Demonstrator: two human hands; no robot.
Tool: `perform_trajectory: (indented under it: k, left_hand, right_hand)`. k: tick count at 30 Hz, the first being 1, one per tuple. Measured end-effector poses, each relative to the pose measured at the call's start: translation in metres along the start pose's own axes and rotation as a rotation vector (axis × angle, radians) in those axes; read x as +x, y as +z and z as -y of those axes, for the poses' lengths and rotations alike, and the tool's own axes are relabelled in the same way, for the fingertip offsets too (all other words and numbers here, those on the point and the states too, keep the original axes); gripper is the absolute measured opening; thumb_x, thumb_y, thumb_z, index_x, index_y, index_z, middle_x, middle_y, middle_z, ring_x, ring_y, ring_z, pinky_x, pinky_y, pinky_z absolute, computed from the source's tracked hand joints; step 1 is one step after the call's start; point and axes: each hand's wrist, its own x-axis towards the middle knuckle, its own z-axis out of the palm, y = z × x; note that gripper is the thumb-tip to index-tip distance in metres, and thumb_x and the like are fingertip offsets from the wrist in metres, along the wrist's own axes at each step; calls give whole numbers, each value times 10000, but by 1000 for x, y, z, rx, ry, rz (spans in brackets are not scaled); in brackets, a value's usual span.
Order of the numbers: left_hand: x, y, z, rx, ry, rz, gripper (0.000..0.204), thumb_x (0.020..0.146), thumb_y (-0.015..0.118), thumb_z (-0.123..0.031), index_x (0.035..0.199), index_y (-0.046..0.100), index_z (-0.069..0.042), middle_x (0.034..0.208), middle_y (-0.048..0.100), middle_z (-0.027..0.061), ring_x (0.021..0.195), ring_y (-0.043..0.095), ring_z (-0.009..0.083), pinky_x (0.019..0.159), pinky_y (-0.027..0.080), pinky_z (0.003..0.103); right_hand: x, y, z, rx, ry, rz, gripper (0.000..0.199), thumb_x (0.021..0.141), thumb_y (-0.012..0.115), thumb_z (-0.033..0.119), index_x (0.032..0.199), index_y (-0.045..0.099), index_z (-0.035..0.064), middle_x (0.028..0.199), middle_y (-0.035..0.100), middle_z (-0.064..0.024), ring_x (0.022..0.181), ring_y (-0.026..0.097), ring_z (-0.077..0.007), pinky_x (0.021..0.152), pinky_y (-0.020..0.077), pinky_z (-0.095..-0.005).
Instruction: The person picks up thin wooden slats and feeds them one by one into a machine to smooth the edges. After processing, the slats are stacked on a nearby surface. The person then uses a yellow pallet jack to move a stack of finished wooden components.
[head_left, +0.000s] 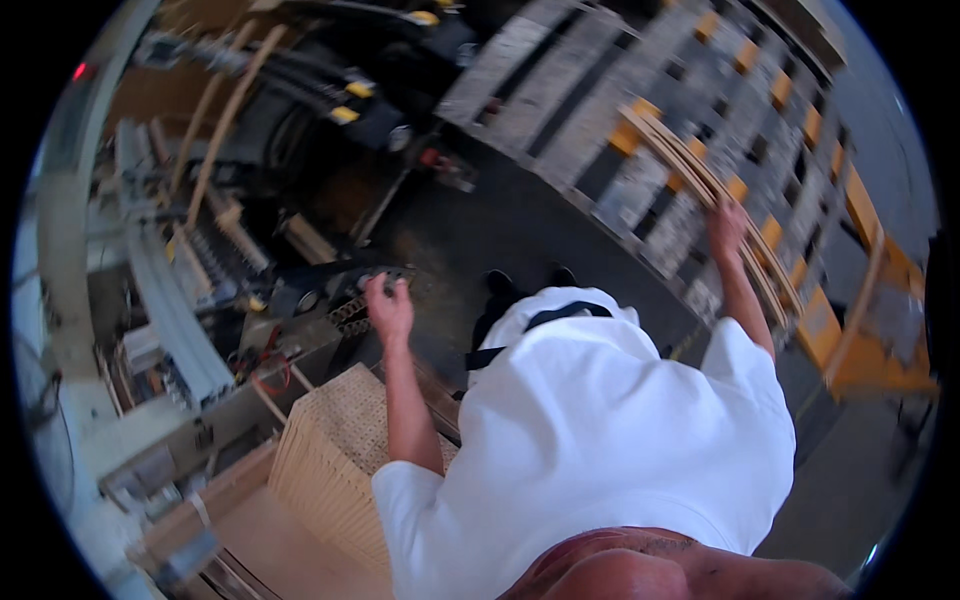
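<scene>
While the left hand fingers clutch a dark part, right hand fingers grip curved wooden strips.

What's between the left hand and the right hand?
In the head view, dark bare floor and the person's two black shoes lie between the left hand on the machine and the right hand on the curved wood strips.

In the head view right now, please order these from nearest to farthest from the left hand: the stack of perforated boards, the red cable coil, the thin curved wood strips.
1. Red cable coil, below and left of the left hand.
2. Stack of perforated boards, lower, beside the left forearm.
3. Thin curved wood strips, far right, under the right hand.
</scene>
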Motion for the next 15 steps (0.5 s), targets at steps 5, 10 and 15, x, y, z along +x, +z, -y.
perform_trajectory:
  k: [5, 10, 15]
  left_hand:
    - [70, -3, 16, -8, -117, 58, 427, 822, 702, -242, 1142, 607, 24, 1183, 603, 221, 1167, 521, 372, 1024, 396, 427]
    - [220, -21, 83, 63, 57, -73, 446, 810, 704, -250, 1143, 605, 29, 1195, 590, 229, 1160, 527, 376, 1019, 403, 433]
    - [412, -68, 116, 273, 37, -141, 547, 806, 676, -301, 1255, 528, -25, 1356, 454, 180, 1294, 356, 400, 1095, 305, 462]
  right_hand:
    - [5, -1, 3, -39, -39, 154, 214, 824, 612, 171, 1004, 589, 57, 1026, 597, -180, 965, 581, -384, 816, 464, -482]
    - [35, -57, 100, 187, 41, 261, 268, 882, 602, 125, 1139, 574, 57, 1105, 607, -161, 1022, 582, -394, 843, 471, -466]
    - [68, -110, 227, 365, -142, 145, 400, 879, 611, 25, 1273, 554, 67, 1160, 612, -157, 1037, 606, -357, 869, 489, -409]
